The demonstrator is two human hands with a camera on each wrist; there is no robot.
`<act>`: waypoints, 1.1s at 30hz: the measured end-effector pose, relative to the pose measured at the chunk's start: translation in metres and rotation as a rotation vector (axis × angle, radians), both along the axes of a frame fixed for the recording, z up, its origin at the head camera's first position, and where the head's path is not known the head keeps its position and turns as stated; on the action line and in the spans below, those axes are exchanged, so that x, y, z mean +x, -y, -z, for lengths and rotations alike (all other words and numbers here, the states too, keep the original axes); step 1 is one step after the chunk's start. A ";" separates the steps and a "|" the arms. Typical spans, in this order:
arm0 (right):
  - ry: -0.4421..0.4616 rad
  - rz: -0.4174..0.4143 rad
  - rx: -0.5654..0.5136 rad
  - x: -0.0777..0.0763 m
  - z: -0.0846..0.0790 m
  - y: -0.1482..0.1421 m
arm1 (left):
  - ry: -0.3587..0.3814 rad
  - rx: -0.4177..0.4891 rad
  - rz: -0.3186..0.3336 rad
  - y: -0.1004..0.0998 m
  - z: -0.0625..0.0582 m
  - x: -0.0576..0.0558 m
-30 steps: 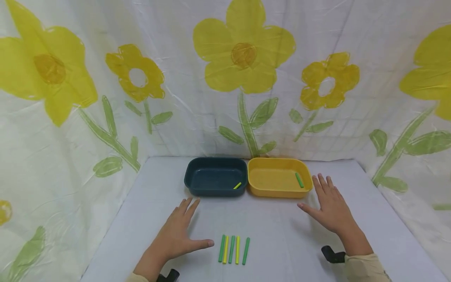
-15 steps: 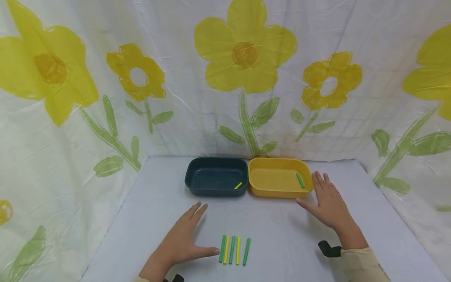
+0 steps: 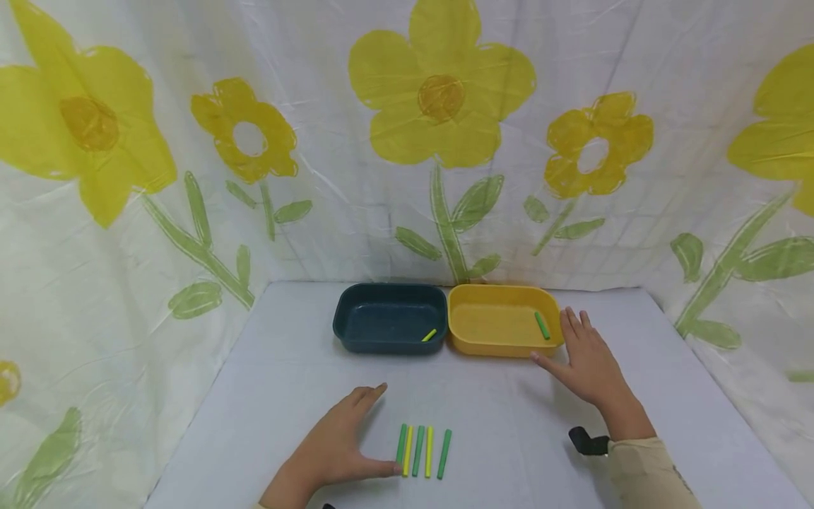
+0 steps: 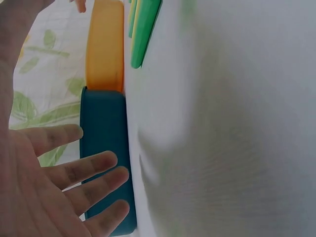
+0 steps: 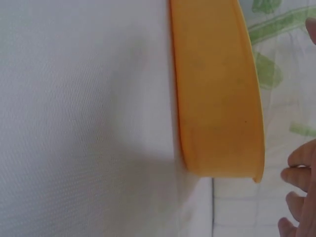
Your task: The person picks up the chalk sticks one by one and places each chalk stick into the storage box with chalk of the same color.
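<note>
Several thin green and yellow sticks lie side by side in a row on the white table, from a green stick (image 3: 401, 440) at the left to another green stick (image 3: 444, 454) at the right. My left hand (image 3: 333, 445) is just left of the row, fingers extended and thumb apart. Its thumb tip overlaps the lower end of the leftmost sticks in the head view; the left wrist view shows its palm bare. My right hand (image 3: 591, 364) hovers at the right end of the yellow tray (image 3: 496, 349), fingers extended, holding nothing.
Left of the yellow tray, and against it, stands a dark blue tray (image 3: 388, 347) with a short yellow stick (image 3: 429, 335) inside. A green stick (image 3: 542, 325) leans in the yellow tray. Behind the table hangs a white curtain (image 3: 356, 233) with yellow flowers.
My left hand has moved right and toward the front, its thumb coming up to the row of sticks. My right hand has shifted slightly left, toward the yellow tray. The sticks have stayed put.
</note>
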State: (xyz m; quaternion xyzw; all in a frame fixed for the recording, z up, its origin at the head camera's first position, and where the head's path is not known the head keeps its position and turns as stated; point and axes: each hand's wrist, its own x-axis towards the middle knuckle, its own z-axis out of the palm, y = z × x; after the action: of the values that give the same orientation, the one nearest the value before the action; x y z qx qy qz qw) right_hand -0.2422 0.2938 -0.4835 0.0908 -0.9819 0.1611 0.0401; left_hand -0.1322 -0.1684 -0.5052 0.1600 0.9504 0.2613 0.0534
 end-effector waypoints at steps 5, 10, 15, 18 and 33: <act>-0.009 -0.009 -0.010 -0.006 0.001 -0.001 | -0.011 -0.006 0.030 -0.002 -0.001 0.001; 0.004 -0.011 -0.012 -0.012 0.003 -0.003 | -0.003 -0.018 0.057 -0.006 -0.001 0.000; 0.028 0.004 -0.018 -0.016 0.005 -0.004 | 0.016 -0.042 0.082 -0.011 -0.001 -0.001; 0.026 -0.004 -0.021 -0.019 0.006 -0.005 | 0.023 -0.049 0.094 -0.013 -0.002 -0.002; 0.069 -0.025 -0.040 -0.034 0.008 -0.007 | 0.014 -0.066 0.168 -0.014 0.001 -0.002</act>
State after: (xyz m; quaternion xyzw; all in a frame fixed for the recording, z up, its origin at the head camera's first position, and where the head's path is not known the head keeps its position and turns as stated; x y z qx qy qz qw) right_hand -0.2760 0.3007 -0.4912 0.0967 -0.9781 0.1844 0.0060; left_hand -0.1341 -0.1544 -0.5066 0.2353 0.9413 0.2257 0.0871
